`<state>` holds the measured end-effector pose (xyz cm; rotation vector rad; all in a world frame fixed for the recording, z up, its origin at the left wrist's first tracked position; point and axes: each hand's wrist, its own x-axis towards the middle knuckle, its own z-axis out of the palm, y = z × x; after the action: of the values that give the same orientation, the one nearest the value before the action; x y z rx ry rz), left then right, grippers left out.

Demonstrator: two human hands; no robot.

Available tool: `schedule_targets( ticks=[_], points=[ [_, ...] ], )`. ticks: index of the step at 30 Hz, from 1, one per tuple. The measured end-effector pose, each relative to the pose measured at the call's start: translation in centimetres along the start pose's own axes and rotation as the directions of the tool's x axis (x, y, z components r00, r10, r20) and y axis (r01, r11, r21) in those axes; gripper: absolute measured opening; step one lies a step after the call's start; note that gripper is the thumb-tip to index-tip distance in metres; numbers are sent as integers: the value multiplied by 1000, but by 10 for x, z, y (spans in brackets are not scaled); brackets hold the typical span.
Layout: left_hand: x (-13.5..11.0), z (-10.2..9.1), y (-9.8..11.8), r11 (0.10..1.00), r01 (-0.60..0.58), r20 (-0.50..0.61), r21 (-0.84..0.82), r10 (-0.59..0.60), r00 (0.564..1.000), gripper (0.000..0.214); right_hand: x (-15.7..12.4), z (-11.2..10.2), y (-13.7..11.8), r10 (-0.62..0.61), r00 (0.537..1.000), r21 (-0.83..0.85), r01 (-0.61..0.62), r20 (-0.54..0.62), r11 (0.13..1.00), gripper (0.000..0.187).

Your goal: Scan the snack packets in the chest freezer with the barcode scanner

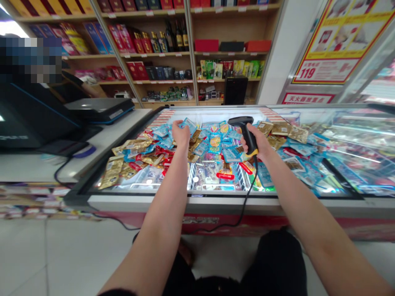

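My left hand [180,133] is closed on a small blue packet [189,124], lifted just above the pile of blue, gold and red snack packets [216,152] spread over the glass lid of a chest freezer [197,201]. My right hand [257,144] grips the handle of a black barcode scanner [245,129] with a yellow trim. Its head points left toward the blue packet. The scanner's black cable [243,205] hangs down over the freezer's front edge.
A counter [101,139] at the left carries a dark monitor [27,115] and a flat black device [98,109]. Wooden shelves [173,53] with boxes and bottles line the back wall. A red and yellow poster [339,37] hangs at the right.
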<state>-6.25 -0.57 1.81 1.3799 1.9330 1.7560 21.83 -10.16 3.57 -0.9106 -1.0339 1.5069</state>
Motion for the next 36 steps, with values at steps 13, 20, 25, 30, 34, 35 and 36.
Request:
schedule_targets(
  ticks=[13,20,25,30,34,35,36],
  points=[
    [-26,-31,6,840,-127,84,528,97,992,27,1,-4,-1,-19,998,4,19,-61,1000,41],
    [-39,-2,28,859,-266,174,436,210,962,31,6,-10,-1,-51,989,52,59,-139,997,38],
    [-60,45,49,827,-449,416,337,297,860,28,8,-10,-2,-55,977,79,72,-208,994,37],
    [-90,93,63,817,-486,629,310,207,749,41,12,-10,-1,-80,947,66,106,-312,992,40],
    [-107,116,63,827,-407,637,388,79,767,66,16,-11,0,-77,936,71,108,-343,992,38],
    [-108,118,62,832,-388,632,398,58,773,70,16,-11,0,-71,935,76,104,-347,992,37],
    [-109,120,61,837,-374,632,400,44,774,72,16,-11,0,-68,935,78,101,-349,992,37]
  ],
)
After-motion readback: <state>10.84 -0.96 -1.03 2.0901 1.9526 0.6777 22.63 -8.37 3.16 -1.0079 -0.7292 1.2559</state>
